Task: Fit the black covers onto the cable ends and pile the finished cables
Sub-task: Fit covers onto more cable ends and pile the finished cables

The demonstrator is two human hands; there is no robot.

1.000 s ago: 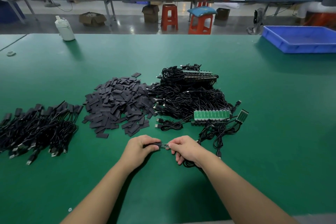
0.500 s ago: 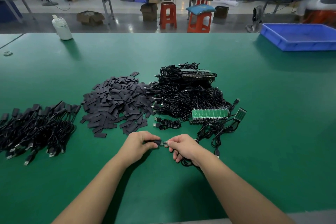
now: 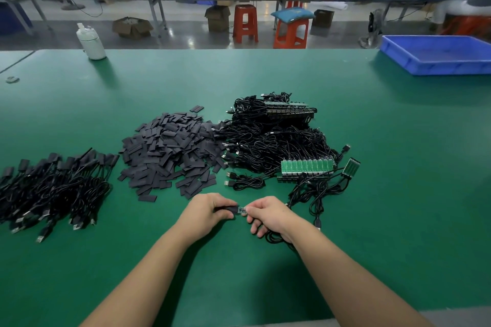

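Green mat: a green table covering (image 3: 372, 220) fills the view, seen from a head-worn camera looking down and forward.
Cover in hand: a small black cover (image 3: 230, 209), flat and rectangular, sits at the centre, just near of the middle of the mat, partly slid over a cable end.
Cable end: a tiny green circuit board (image 3: 241, 210) shows bare between the two hands; its black cable (image 3: 273, 237) loops down under the right wrist.
Arms: both bare forearms come in from 6 o'clock and angle inward so the hands almost meet.
Left hand: the left hand (image 3: 204, 212) is curled, thumb and fingers pinching the black cover.
Right hand: the right hand (image 3: 268, 216) is curled, fingertips pinching the cable end, lower fingers tucked around the cable.
Finished pile: at 9 o'clock, a pile of covered cables (image 3: 50, 188) lies with USB plugs pointing toward the viewer.
Loose covers: at 11 o'clock, a heap of loose black covers (image 3: 170, 156).
Uncovered cables: at 12 to 1 o'clock, a tangle of black cables (image 3: 276, 141) with a row of green boards (image 3: 307, 166) at its near edge.
Far edge: a white bottle (image 3: 91, 41) at 10 o'clock and a blue tray (image 3: 438, 54) at 2 o'clock.
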